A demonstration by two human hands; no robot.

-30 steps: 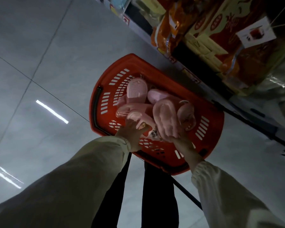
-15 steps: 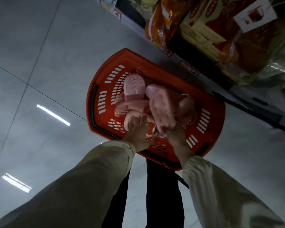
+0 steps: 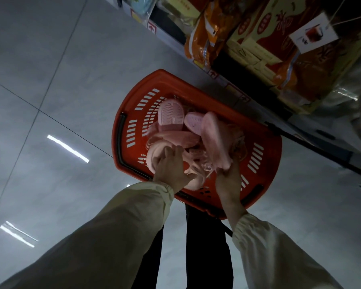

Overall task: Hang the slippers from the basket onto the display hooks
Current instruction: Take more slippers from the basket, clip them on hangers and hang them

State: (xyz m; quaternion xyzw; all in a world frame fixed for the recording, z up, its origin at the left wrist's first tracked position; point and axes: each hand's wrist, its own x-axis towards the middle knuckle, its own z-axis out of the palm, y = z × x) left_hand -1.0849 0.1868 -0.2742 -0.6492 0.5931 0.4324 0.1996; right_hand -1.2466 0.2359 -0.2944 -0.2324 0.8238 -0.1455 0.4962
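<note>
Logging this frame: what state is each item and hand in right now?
red basket: on the floor, holding pink slippers.
raised slipper: tilted on edge over the pile.
right hand: grips the raised slipper.
left hand: fingers curled over the near slipper.
far slipper: sole up, untouched.

Glossy grey floor tiles (image 3: pixel 50 69) fill the left, reflecting white light streaks (image 3: pixel 68 148). A shelf (image 3: pixel 169 41) with orange bags (image 3: pixel 208 32) and red boxes (image 3: pixel 265 24) crosses the upper right.
</note>
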